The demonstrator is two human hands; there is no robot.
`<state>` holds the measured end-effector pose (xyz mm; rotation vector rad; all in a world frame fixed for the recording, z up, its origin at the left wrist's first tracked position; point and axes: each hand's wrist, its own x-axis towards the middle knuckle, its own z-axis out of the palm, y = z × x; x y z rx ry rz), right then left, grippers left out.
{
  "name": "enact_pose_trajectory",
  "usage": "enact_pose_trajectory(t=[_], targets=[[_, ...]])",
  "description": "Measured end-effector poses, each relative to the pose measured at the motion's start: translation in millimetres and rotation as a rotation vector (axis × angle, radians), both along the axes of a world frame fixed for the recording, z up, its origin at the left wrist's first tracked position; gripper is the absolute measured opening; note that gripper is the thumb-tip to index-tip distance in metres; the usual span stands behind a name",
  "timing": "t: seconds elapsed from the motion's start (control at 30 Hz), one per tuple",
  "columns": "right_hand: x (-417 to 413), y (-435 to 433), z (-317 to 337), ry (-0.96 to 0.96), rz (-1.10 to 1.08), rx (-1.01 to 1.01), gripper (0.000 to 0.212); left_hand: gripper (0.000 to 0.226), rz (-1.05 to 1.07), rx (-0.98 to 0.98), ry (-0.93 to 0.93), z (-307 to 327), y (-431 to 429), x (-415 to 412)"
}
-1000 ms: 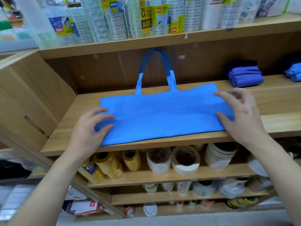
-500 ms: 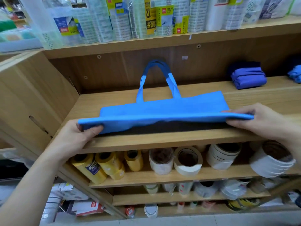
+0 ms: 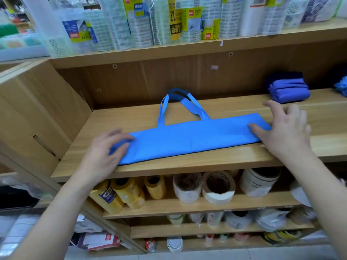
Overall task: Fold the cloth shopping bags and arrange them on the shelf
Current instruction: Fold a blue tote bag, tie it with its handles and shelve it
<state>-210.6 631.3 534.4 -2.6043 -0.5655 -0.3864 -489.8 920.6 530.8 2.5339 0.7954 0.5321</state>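
Head view: a blue bag (image 3: 187, 141) lies folded into a long flat strip on a wooden shelf (image 3: 187, 164), close to the front edge and slanting a little, with its left end nearer the camera. Its two handles (image 3: 180, 102) loop out toward the back of the shelf.

The left hand (image 3: 105, 152) covers the bag's left end, its fingers loosely bent and resting on top of the cloth. The right hand (image 3: 283, 134) is at the right end, with its thumb (image 3: 257, 130) laid flat on the cloth. Its fingers are spread and raised above the shelf, and they are blurred. Neither hand pinches the bag, which stretches between them.

A folded darker bag (image 3: 289, 91) sits at the back right of the same shelf, well apart from the strip. Tape rolls (image 3: 218, 186) fill the shelf below, and wrapped packets (image 3: 187, 19) stand on the shelf above.
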Motion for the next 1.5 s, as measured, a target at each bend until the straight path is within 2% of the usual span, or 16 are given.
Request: enact_pose_trajectory(t=[0.1,0.23,0.3,0.37,0.47,0.53,0.63,0.7,0.8,0.9,1.03,1.17,1.27,1.3,1.4,1.5], targets=[[-25,18,6,-0.157,0.143,-0.002,0.049,0.022,-0.063,0.042,0.107,0,-9,-5],[-80,62,-2,-0.016,0.572,-0.021,0.034,0.082,-0.127,0.18,0.335,7,-23,-19],[-91,71,-9,0.022,0.665,-0.11,0.036,0.096,-0.191,0.278,0.408,6,-26,-31],[-89,69,-9,0.094,0.707,-0.136,0.047,0.081,-0.247,0.288,0.22,0,-26,-41],[-93,64,-5,0.123,0.777,-0.183,0.075,0.066,-0.226,0.066,-0.174,-1,-28,-50],[-99,65,-6,0.091,0.775,-0.163,0.074,0.057,-0.272,0.006,-0.352,12,-37,-48],[-111,71,-9,0.16,0.759,0.142,0.057,0.036,-0.296,-0.132,-0.649,43,-53,-32],[-117,75,-10,0.303,0.739,0.367,0.066,0.047,-0.268,-0.286,-0.738,55,-60,-13],[-124,77,-11,0.473,0.676,0.581,0.06,0.082,-0.214,-0.295,-0.453,48,-72,17],[-124,81,-12,0.524,0.581,0.683,0.011,0.082,-0.07,-0.044,-0.096,19,-81,33],[-127,84,-12,0.278,0.479,0.47,0.068,0.076,0.036,0.014,-0.079,2,-79,40],[-131,85,-12,0.115,0.418,0.16,0.07,0.088,0.048,0.368,-0.103,3,-80,37],[-126,85,-12,0.172,0.418,0.101,0.072,0.071,-0.223,0.534,-0.109,6,-75,34],[-124,85,-12,0.19,0.422,0.092,0.073,0.067,-0.341,0.472,-0.011,5,-73,33],[-113,85,-12,0.29,0.492,0.114,0.075,0.09,-0.453,0.282,0.303,-4,-69,25],[-97,86,-6,0.522,0.571,0.269,0.083,0.071,-0.482,0.266,0.153,-6,-65,19]])
